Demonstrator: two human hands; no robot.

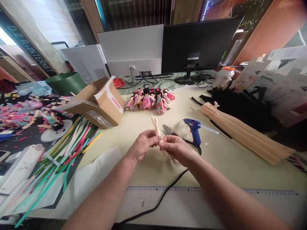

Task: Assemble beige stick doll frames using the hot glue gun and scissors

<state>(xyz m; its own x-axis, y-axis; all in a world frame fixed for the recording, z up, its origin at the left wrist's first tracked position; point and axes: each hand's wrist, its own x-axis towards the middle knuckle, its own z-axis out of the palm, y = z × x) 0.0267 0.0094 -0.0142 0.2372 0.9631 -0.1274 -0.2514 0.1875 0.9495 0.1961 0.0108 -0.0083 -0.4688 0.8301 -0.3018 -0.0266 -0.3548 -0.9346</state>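
Observation:
A small cream figure of twisted pipe cleaner (156,126) is held upright, slightly tilted, over the middle of the table. My left hand (145,143) pinches it from the left, thumb and forefinger at its middle. From the right, my right hand (176,148) grips the same figure, its thumb and forefinger close to my left thumb. The lower end shows below the fingers. Just behind my right hand lie scissors (167,129) with grey blades, partly hidden, and a blue glue gun (193,129). Finished small dolls (146,101) in pink dresses stand together farther back.
An open cardboard box (105,108) stands at the left, with coloured pipe cleaners (59,153) in front of it. Beige pipe cleaners (242,132) lie at the right. A black cable (165,191) crosses a long ruler (263,192). Two monitors (196,48) stand behind.

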